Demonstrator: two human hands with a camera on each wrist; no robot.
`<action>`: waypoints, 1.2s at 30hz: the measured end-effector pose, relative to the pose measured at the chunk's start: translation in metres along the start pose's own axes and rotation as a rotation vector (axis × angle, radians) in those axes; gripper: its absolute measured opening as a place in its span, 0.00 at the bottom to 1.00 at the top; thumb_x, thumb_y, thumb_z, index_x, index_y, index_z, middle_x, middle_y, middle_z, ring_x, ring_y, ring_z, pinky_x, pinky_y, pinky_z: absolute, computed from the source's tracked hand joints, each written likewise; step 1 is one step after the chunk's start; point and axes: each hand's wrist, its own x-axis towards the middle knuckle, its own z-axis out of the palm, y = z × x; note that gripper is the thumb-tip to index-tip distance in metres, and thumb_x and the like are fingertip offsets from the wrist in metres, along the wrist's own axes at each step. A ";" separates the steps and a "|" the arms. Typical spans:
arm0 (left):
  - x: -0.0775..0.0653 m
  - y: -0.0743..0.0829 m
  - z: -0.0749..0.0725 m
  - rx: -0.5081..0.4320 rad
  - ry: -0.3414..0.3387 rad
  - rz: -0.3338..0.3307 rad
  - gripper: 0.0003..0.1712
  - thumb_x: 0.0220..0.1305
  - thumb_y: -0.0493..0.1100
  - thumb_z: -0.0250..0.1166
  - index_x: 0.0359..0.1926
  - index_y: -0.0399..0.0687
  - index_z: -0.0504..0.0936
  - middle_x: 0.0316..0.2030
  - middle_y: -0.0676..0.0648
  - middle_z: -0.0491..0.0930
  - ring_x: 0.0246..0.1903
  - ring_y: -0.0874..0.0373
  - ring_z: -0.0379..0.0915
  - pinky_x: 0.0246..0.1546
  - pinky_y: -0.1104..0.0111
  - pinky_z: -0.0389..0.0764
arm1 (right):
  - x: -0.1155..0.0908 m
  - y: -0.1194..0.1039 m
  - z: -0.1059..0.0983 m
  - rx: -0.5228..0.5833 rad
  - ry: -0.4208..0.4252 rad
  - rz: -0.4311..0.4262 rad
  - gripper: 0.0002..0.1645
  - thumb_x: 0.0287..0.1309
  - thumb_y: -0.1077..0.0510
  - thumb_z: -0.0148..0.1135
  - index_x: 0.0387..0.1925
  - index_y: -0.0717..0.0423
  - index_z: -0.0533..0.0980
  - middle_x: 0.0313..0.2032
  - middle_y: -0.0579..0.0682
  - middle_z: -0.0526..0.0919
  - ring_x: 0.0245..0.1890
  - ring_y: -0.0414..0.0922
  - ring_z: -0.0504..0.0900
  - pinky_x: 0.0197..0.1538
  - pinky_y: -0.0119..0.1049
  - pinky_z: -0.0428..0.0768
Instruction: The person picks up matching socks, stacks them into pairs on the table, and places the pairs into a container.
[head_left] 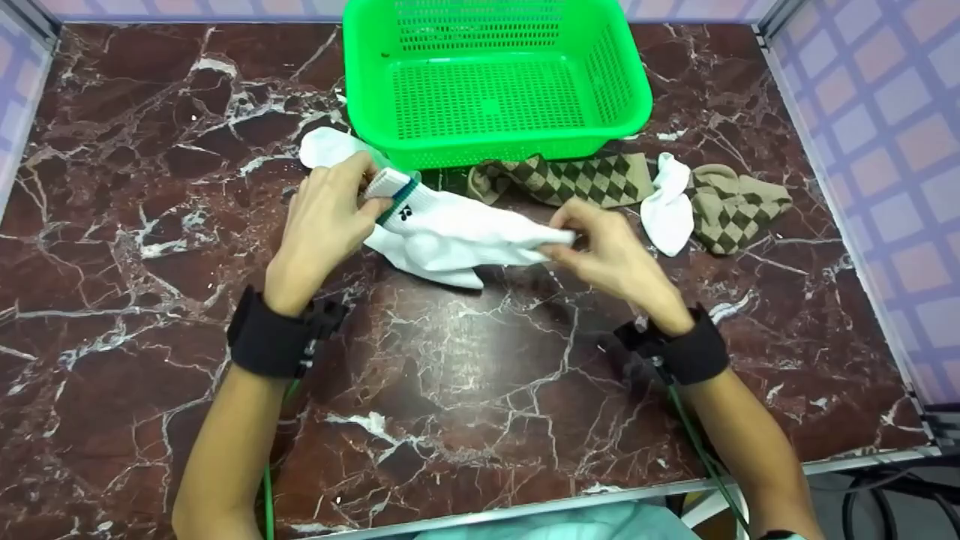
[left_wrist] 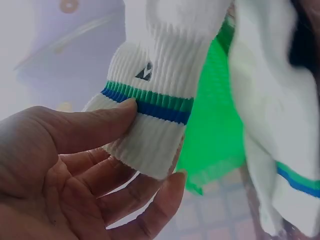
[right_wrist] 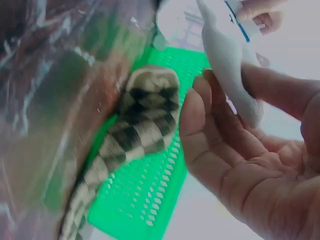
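A white sock [head_left: 465, 221] with a green and blue stripe at its ribbed cuff is stretched sideways between both hands. My left hand [head_left: 322, 214] pinches the cuff, its thumb [left_wrist: 100, 122] lying over the stripe in the left wrist view. At the other end, my right hand [head_left: 615, 255] pinches the toe between thumb and fingers; the right wrist view shows the toe [right_wrist: 247, 107] there. More white sock fabric [head_left: 330, 146] lies behind the left hand, partly hidden by it. In the left wrist view a second striped white sock [left_wrist: 280, 100] appears at the right.
A green perforated basket [head_left: 499, 142] stands at the back of the marbled table [head_left: 465, 375]. Along its front lies a brown argyle sock [head_left: 600, 180]. Further right are a small white sock [head_left: 667, 214] and another argyle sock [head_left: 731, 206]. Partitions [head_left: 892, 150] border the table.
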 end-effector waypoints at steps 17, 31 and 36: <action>-0.027 0.039 0.017 -0.179 -0.037 0.213 0.13 0.50 0.37 0.67 0.37 0.38 0.74 0.25 0.43 0.79 0.20 0.54 0.71 0.21 0.66 0.72 | -0.048 -0.015 -0.042 0.047 0.077 -0.109 0.17 0.44 0.75 0.61 0.40 0.68 0.72 0.39 0.59 0.78 0.36 0.51 0.79 0.37 0.32 0.78; -0.053 0.055 0.059 -0.138 -0.280 0.212 0.16 0.49 0.38 0.68 0.38 0.38 0.73 0.17 0.50 0.70 0.17 0.57 0.64 0.17 0.67 0.67 | -0.082 0.021 -0.046 -0.125 -0.083 0.062 0.18 0.47 0.64 0.65 0.44 0.52 0.77 0.38 0.39 0.77 0.37 0.37 0.75 0.42 0.32 0.76; -0.053 0.051 0.068 -0.064 -0.316 0.227 0.19 0.48 0.40 0.69 0.39 0.38 0.72 0.23 0.44 0.76 0.23 0.49 0.70 0.24 0.61 0.71 | -0.080 0.032 -0.044 -0.135 -0.125 0.081 0.20 0.48 0.62 0.65 0.46 0.55 0.77 0.38 0.42 0.77 0.34 0.39 0.73 0.37 0.37 0.75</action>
